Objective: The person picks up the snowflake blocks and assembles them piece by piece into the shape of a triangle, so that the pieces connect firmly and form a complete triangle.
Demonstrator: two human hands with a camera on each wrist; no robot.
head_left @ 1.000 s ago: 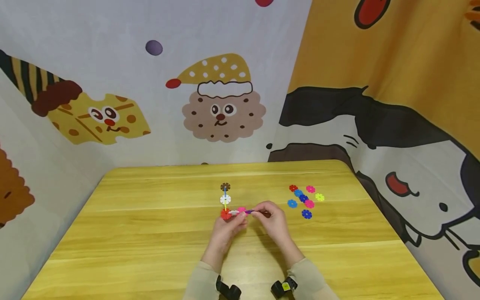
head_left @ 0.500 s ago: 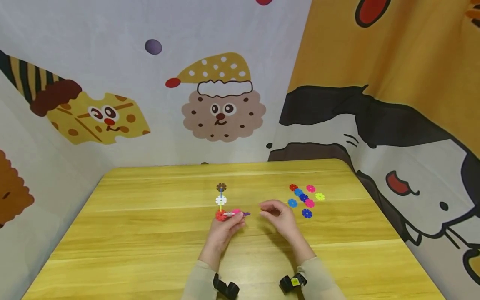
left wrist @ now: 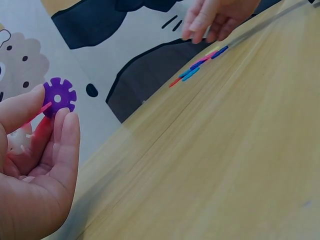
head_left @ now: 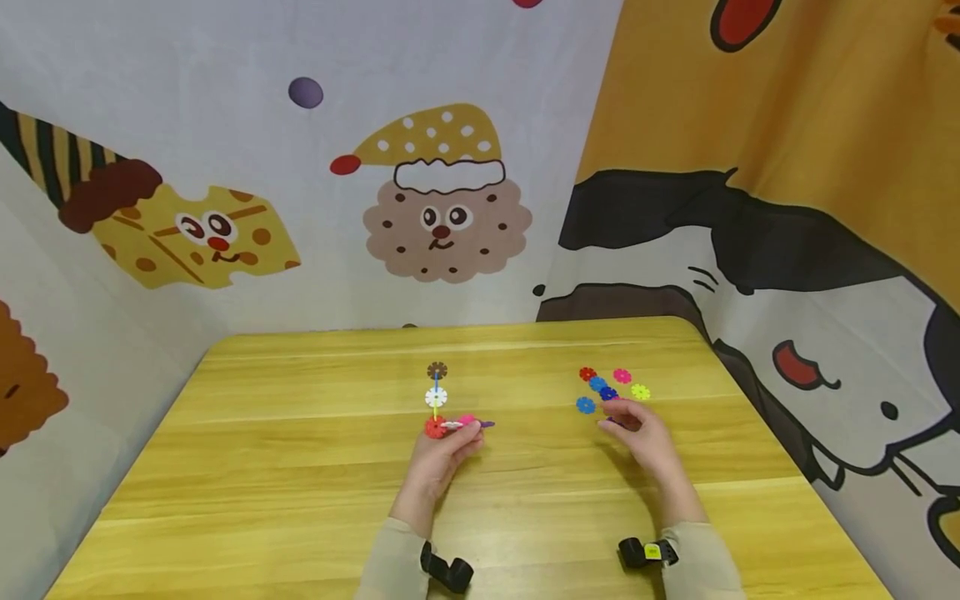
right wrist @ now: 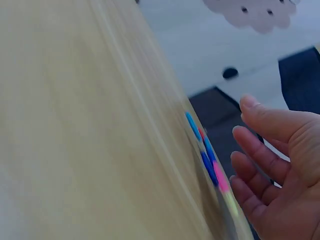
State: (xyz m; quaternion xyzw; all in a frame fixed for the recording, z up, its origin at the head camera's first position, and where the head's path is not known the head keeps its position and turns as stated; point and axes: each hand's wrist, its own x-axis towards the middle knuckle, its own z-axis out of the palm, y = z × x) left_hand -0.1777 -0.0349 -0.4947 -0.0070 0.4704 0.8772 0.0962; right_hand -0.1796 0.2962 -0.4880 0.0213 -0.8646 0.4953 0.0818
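Wood surface [head_left: 262, 467], cartoon backdrop [head_left: 262, 142]. Left grip [head_left: 437, 460] pinches disc chain [head_left: 441, 400], lower centre; right grip [head_left: 648, 437] parted, nothing held, near loose discs [head_left: 608, 392], right of centre. I'd pick by rim, chain steady, mate square to purple end disc [left wrist: 66, 103].

Playroom-like setting, with cartoon-printed curtain [head_left: 555, 125], wood-grain table [head_left: 300, 483] and colourful notched discs [head_left: 586, 405].
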